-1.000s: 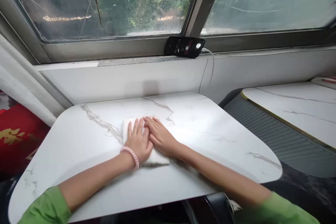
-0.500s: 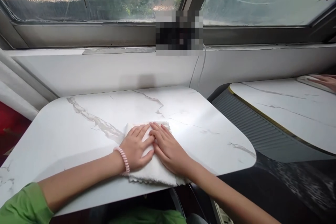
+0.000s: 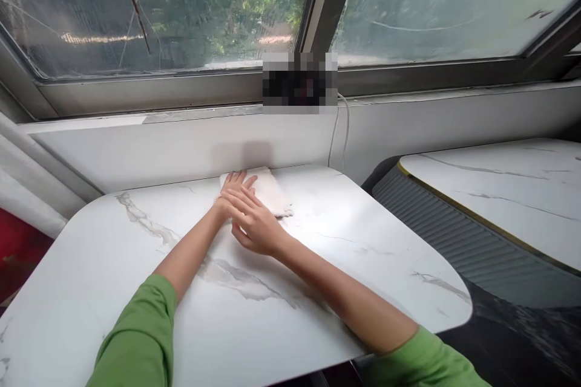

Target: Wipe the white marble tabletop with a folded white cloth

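Left hand [image 3: 235,185] lies flat, fingers spread, on the folded white cloth [image 3: 271,195] beneath it, right hand [image 3: 256,227] laid loosely extended across the left wrist; best spread pressure evenly, palm parallel to the table [image 3: 363,211].

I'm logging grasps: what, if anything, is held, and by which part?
Nothing is clearly grasped: the left grip lies flat on the left part of the white cloth; the right grip lies over the left wrist.
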Motion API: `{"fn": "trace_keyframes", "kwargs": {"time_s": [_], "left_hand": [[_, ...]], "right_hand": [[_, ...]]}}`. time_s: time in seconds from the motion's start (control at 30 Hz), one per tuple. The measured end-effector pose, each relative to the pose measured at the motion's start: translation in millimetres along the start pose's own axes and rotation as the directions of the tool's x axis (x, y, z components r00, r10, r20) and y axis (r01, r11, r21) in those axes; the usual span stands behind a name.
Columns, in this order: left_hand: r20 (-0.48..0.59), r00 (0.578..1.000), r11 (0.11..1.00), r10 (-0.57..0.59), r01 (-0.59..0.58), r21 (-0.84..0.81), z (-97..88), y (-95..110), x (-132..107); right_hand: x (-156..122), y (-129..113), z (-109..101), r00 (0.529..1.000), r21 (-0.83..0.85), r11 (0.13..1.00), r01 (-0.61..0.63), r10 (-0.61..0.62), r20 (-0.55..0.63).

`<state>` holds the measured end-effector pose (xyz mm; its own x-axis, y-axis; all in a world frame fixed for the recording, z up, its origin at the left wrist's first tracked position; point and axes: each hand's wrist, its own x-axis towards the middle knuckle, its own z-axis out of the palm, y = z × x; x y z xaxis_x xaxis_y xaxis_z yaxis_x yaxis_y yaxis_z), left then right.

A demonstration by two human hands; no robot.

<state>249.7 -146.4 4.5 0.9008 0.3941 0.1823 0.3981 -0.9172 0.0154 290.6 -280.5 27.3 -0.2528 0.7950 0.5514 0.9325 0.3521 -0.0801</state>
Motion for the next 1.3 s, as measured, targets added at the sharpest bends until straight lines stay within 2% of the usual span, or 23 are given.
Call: {"fn": "trace_keyframes", "kwargs": {"time_s": [0.07,0.17,0.27,0.33,0.43,0.5,0.57,0.63,0.7,0.77,0.8,0.9,0.97,1.07,1.1,1.23,1.3], "left_hand": [[0.031,1.0,1.0,0.003,-0.003,0.008,2.4,-1.1,8.6],[0.075,0.997,1.0,0.006,-0.007,0.016,3.2,-0.6,11.4],[0.038,0.999,1.0,-0.025,0.026,-0.003,1.2,3.4,7.8],[0.038,0.999,0.999,-0.028,0.028,-0.017,-0.7,10.1,4.1],[0.064,0.998,0.999,0.01,-0.008,-0.041,-2.8,29.7,-3.1],[0.079,0.996,0.997,0.038,-0.033,-0.065,-4.3,49.5,-10.3],[0.095,0.994,0.994,0.061,-0.052,-0.092,-6.9,74.0,-21.7],[0.107,0.989,0.989,0.103,-0.09,-0.121,-11.3,102.0,-38.4],[0.119,0.979,0.979,0.166,-0.15,-0.136,-17.1,131.2,-59.9],[0.144,0.97,0.974,0.196,-0.176,-0.141,-23.2,158.5,-82.8],[0.166,0.951,0.96,0.259,-0.234,-0.156,-26.4,170.3,-93.4],[0.183,0.906,0.914,0.381,-0.34,-0.22,-35.4,194.6,-115.9],[0.194,0.894,0.901,0.405,-0.353,-0.253,-40.0,201.2,-121.5],[0.213,0.884,0.893,0.416,-0.352,-0.281,-41.9,201.5,-119.4],[0.213,0.883,0.891,0.418,-0.353,-0.285,-41.3,200.2,-116.8],[0.22,0.88,0.897,0.42,-0.366,-0.247,-34.0,190.4,-97.1],[0.223,0.887,0.91,0.405,-0.366,-0.194,-28.4,182.5,-78.9]], "right_hand": [[-3.5,5.7,-0.4,1.0,-0.027,0.999,-0.017,0.017,-0.02],[-11.5,32.7,1.9,0.97,-0.009,0.971,-0.239,0.238,-0.041],[-16.0,55.8,0.3,0.866,0.015,0.866,-0.5,0.5,0.022],[-14.4,58.9,-6.2,0.77,-0.076,0.777,-0.625,0.63,0.098],[-7.7,49.7,-22.7,0.635,-0.317,0.645,-0.696,0.758,0.147],[-5.3,40.3,-34.5,0.585,-0.434,0.58,-0.689,0.799,0.139],[-9.7,29.4,-44.7,0.597,-0.499,0.583,-0.641,0.787,0.153],[-24.4,14.7,-53.1,0.646,-0.534,0.64,-0.552,0.734,0.213],[-50.5,-4.7,-60.6,0.693,-0.548,0.698,-0.461,0.669,0.269],[-85.4,-26.7,-68.6,0.732,-0.564,0.696,-0.444,0.645,0.219],[-103.9,-37.4,-73.1,0.746,-0.563,0.696,-0.446,0.637,0.196],[-151.4,-61.6,-89.8,0.749,-0.548,0.678,-0.49,0.649,0.133],[-169.4,-68.6,-101.1,0.714,-0.529,0.66,-0.534,0.687,0.137],[-177.9,-67.9,-110.6,0.664,-0.498,0.662,-0.56,0.718,0.208],[-177.8,-66.2,-110.8,0.668,-0.487,0.678,-0.551,0.708,0.23],[-168.1,-55.0,-100.0,0.73,-0.475,0.742,-0.474,0.632,0.261],[-155.6,-43.1,-92.2,0.731,-0.498,0.734,-0.462,0.633,0.256]]}}
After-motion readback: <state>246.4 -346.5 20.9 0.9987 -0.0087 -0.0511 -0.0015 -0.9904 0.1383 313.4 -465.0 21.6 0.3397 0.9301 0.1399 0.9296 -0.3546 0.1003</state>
